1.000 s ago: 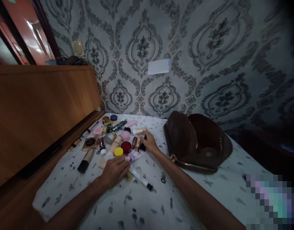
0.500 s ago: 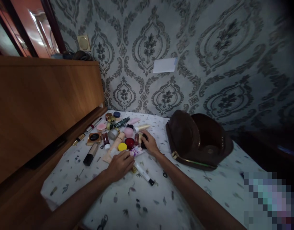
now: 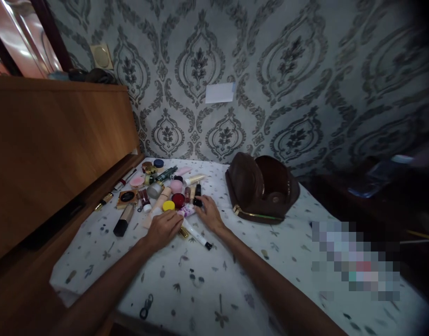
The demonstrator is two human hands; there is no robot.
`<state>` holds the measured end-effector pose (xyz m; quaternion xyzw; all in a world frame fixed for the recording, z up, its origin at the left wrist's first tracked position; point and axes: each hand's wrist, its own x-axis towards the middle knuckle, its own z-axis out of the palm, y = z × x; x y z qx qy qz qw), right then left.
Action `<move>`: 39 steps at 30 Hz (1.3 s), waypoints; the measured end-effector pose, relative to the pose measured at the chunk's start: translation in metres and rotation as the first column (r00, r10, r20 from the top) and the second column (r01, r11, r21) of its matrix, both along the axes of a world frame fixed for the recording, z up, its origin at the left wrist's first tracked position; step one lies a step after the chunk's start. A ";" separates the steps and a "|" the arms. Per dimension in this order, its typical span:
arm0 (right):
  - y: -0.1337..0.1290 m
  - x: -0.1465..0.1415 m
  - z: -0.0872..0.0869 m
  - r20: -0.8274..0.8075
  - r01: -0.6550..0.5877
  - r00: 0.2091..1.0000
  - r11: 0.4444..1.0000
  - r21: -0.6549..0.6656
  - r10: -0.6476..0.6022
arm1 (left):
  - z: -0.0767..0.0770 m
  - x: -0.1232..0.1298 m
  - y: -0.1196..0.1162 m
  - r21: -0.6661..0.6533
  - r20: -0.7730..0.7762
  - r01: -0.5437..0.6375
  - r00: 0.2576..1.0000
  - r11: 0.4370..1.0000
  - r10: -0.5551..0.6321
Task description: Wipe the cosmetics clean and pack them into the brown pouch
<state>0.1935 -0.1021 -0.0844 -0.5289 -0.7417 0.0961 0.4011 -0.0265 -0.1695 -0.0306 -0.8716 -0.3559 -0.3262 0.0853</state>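
My left hand (image 3: 164, 227) lies palm down at the front of a cluster of cosmetics, its loosely bent fingers over a purple-and-white tube (image 3: 187, 212); the fingertips are partly hidden. Just behind it is a round yellow-lidded jar (image 3: 168, 206). My right hand (image 3: 209, 213) rests at the cluster's right side, fingers apart and touching or very near a small black tube (image 3: 198, 201). Between the hands a white tube with a black cap (image 3: 197, 234) slants toward me, beside a gold-coloured piece (image 3: 183, 232). A dark red jar (image 3: 178, 200) and pink jar (image 3: 176, 186) sit farther back.
An open brown bag (image 3: 249, 191) with a gold zip stands to the right. Left are a foundation bottle with a black cap (image 3: 121, 226), a compact (image 3: 127, 198) and a wooden panel (image 3: 60, 140). Patterned wallpaper rises behind the printed white cloth (image 3: 186, 289). A pixelated patch lies at right.
The view has swung to the right, so everything sits farther left. My right hand has drawn back slightly, showing more of the small black tube. My left hand stays at the cluster's front.
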 end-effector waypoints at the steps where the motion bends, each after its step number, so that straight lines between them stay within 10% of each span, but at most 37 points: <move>1: 0.000 -0.002 0.001 0.010 0.000 1.000 1.000 -0.004 0.000 | -0.001 0.000 0.000 -0.001 -0.011 0.009 1.000 1.000 -0.009; 17: 0.002 -0.003 0.003 -0.032 0.104 0.994 0.995 -0.011 -0.104 | 0.003 0.003 -0.001 -0.017 -0.102 0.027 0.994 0.999 -0.029; 25: -0.055 -0.007 0.028 0.005 0.010 1.000 0.999 -0.043 -0.009 | 0.005 -0.004 0.003 -0.012 0.070 0.073 0.995 0.997 -0.072; 32: -0.107 -0.017 0.031 0.213 -0.142 0.965 0.987 -0.074 0.155 | 0.028 -0.031 0.014 -0.175 0.359 -0.150 0.911 0.973 0.205; 39: -0.103 -0.007 0.029 0.220 -0.117 0.968 0.992 -0.045 0.124 | 0.014 -0.037 0.021 -0.174 0.145 -0.194 0.965 0.965 0.220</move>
